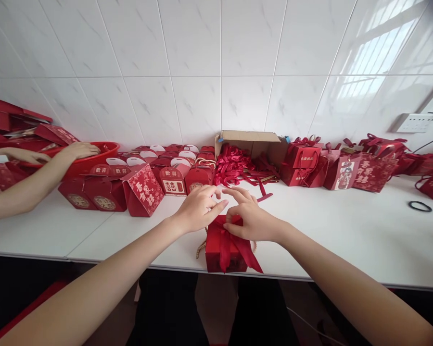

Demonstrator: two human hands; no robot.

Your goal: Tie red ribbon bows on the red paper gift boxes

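Observation:
A small red gift box (211, 250) stands near the front edge of the white table, with twisted rope handles showing at its sides. Across its top lies a dark red ribbon (224, 250), its tails hanging down the front. My right hand (254, 218) is over the box, thumb and a curled finger pinched at the ribbon's knot; its other fingers reach forward. My left hand (198, 209) hovers just above and left of the box, thumb and forefinger apart, with nothing seen between them. The knot is partly hidden by my right hand.
An open cardboard carton (250, 136) spills loose red ribbons (234, 163) by the tiled wall. Rows of red boxes (144, 190) stand left, ribboned ones (301, 161) right. Another person's arms (29, 197) reach toward a red basin (108, 151). A black ring (420, 206) lies right.

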